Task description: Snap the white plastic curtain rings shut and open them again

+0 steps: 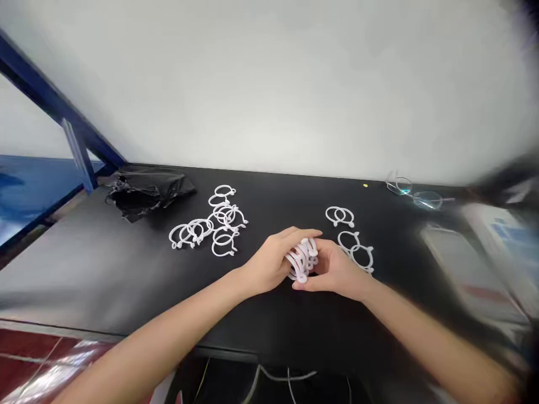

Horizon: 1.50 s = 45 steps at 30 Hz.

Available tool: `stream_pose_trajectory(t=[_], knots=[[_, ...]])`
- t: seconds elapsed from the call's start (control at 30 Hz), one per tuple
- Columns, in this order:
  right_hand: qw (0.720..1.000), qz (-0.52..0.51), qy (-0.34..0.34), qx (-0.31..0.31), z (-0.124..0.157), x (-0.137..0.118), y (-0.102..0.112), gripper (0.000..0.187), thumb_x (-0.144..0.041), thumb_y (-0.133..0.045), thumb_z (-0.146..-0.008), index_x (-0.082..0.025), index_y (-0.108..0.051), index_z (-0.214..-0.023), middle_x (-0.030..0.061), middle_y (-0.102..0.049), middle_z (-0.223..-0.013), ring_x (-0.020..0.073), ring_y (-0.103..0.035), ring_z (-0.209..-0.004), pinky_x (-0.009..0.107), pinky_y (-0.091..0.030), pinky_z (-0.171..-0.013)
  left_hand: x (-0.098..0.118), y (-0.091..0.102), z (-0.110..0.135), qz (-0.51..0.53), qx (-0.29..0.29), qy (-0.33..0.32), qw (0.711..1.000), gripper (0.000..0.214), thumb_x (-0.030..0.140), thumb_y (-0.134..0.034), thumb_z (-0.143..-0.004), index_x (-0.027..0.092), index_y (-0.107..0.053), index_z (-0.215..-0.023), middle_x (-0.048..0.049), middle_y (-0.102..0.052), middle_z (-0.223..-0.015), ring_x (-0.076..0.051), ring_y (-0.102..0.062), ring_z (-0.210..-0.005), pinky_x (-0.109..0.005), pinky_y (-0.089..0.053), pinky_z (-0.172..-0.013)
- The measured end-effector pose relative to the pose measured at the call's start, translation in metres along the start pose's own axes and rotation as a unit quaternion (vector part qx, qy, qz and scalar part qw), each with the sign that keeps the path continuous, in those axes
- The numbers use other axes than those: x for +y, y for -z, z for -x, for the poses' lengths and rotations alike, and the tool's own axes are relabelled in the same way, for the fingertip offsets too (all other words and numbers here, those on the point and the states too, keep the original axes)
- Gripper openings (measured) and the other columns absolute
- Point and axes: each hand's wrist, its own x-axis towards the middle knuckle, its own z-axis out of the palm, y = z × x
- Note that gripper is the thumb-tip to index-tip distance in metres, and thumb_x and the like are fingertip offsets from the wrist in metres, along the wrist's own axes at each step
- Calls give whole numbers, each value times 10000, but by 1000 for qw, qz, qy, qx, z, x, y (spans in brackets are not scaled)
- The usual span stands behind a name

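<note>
A bundle of white plastic curtain rings is gathered between my two hands, above the black table. My left hand wraps round the bundle from the left, its fingers reaching over the top. From the right, my right hand closes on the same bundle, thumb low at its front. Small eyelets show at the rings' ends. To the left lies a loose pile of more white rings. Several other rings lie just beyond my right hand, partly covered by it.
A torn black plastic bag lies at the back left of the black table. Eyeglasses rest at the back right, near a small yellow bit. Blurred white boxes stand at the right. Behind rises a pale wall.
</note>
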Motion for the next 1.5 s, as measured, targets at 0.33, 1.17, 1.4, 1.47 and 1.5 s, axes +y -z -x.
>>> stream_pose_trajectory(t=[0.33,1.17,1.4,1.47,1.5], knots=[[998,40,48,13,0,-6,-8,391,-76,-797,-673,-196,-619,-999,-27,-665,-821,101,-647,-668,213,-547,-616,10,-5,-5,299,43,189,935,217,224,-590,-781,167,-497,-969,40,-560,-696,-86,-533,-553,-187,-415,-504],[998,9,-10,68,3,-3,-23,251,-122,-856,-606,-167,-681,-781,-15,-687,-712,113,-635,-607,226,-537,-576,15,1,-4,141,-3,127,982,375,138,-606,-763,130,-613,-1138,-74,-701,-987,-192,-658,-834,-291,-515,-727],[995,25,39,87,6,-2,-32,342,-111,-859,-590,-183,-666,-863,-4,-683,-784,157,-671,-707,241,-562,-580,12,-2,-3,271,9,136,953,277,187,-626,-791,138,-627,-1063,-72,-684,-967,-128,-629,-676,-228,-497,-594],[993,20,31,116,6,-2,-35,317,-119,-867,-578,-174,-662,-813,-9,-671,-751,147,-660,-671,231,-550,-555,13,-3,-3,271,12,136,953,239,174,-618,-791,132,-627,-1026,-68,-679,-933,-136,-638,-706,-230,-503,-621],[992,14,20,127,5,-2,-35,288,-138,-869,-585,-167,-663,-783,-9,-668,-723,142,-654,-640,227,-541,-535,14,-3,-3,268,7,135,954,218,165,-604,-798,133,-622,-1014,-61,-677,-905,-140,-646,-718,-232,-507,-636]])
